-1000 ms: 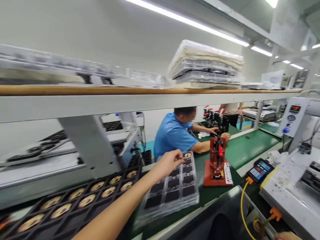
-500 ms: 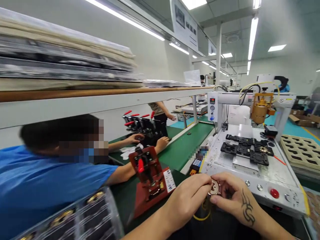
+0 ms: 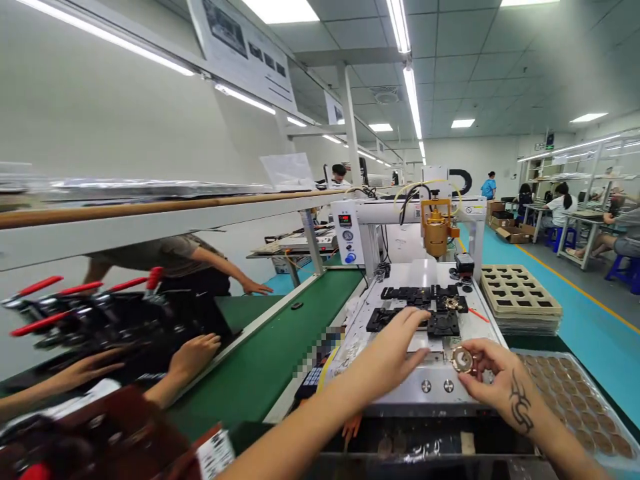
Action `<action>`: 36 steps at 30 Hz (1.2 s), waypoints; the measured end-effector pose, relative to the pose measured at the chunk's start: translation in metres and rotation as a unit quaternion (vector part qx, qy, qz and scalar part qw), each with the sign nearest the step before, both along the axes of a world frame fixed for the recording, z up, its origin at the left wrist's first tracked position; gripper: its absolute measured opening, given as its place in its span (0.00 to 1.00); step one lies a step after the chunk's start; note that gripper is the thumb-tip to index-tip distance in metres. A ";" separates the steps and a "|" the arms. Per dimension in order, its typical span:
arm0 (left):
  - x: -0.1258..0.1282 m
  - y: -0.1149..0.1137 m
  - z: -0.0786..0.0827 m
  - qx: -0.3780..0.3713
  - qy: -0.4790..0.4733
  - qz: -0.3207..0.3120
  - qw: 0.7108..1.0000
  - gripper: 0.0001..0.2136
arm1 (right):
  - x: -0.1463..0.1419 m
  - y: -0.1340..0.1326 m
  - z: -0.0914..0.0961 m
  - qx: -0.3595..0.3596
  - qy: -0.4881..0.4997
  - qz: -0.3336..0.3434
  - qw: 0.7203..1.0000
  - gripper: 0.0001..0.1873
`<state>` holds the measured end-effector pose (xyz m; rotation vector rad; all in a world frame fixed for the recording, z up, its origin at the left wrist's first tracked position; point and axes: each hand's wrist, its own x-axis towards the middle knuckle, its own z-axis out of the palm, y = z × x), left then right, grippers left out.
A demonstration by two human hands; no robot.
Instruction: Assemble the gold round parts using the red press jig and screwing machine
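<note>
My right hand (image 3: 497,377) pinches a round, rose-gold watch case (image 3: 462,360) by its edge, over the front of the white machine (image 3: 367,277). A pale disc shows inside the ring. My left hand (image 3: 393,350) holds nothing; its fingers are stretched forward and its thumb is apart, left of the watch case. Just beyond those fingertips lie black fixture plates (image 3: 444,325) on the machine bed, partly hidden by the hand. Another gold ring-shaped part (image 3: 453,304) sits in one plate. Above the bed hangs a brass-coloured dispensing head (image 3: 436,233).
Beside my right forearm lies a clear tray of round brown discs (image 3: 570,400). Stacked beige trays (image 3: 520,297) stand behind it. A green conveyor (image 3: 260,360) runs on the left, where a co-worker's hands (image 3: 193,360) are near red-handled clamps (image 3: 65,300). A shelf (image 3: 200,217) crosses above.
The view has swung right. My left hand has let go of the watch case and reached toward the black plates. My right hand keeps the watch case, now nearer the machine's front.
</note>
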<state>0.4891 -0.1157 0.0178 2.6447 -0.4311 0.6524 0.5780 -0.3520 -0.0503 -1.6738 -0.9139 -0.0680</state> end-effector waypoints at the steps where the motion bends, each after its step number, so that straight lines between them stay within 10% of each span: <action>1: 0.024 0.002 0.004 -0.008 0.033 0.013 0.999 0.23 | 0.005 -0.011 0.001 0.007 -0.006 -0.029 1.000 0.19; 8: 0.173 -0.003 0.007 0.040 0.180 0.075 0.980 0.16 | 0.004 -0.073 0.015 0.012 -0.094 -0.150 0.984 0.18; 17: 0.230 -0.004 0.013 0.119 0.338 0.074 0.931 0.13 | 0.041 -0.097 0.014 -0.007 -0.046 -0.167 0.985 0.21; 26: 0.194 -0.014 0.030 0.031 0.200 0.054 0.978 0.12 | 0.127 -0.016 0.005 -0.041 -0.037 -0.065 0.996 0.23; 36: 0.074 0.014 0.064 -0.069 0.041 0.006 0.997 0.08 | 0.201 0.057 0.030 -0.271 -0.073 0.074 0.957 0.13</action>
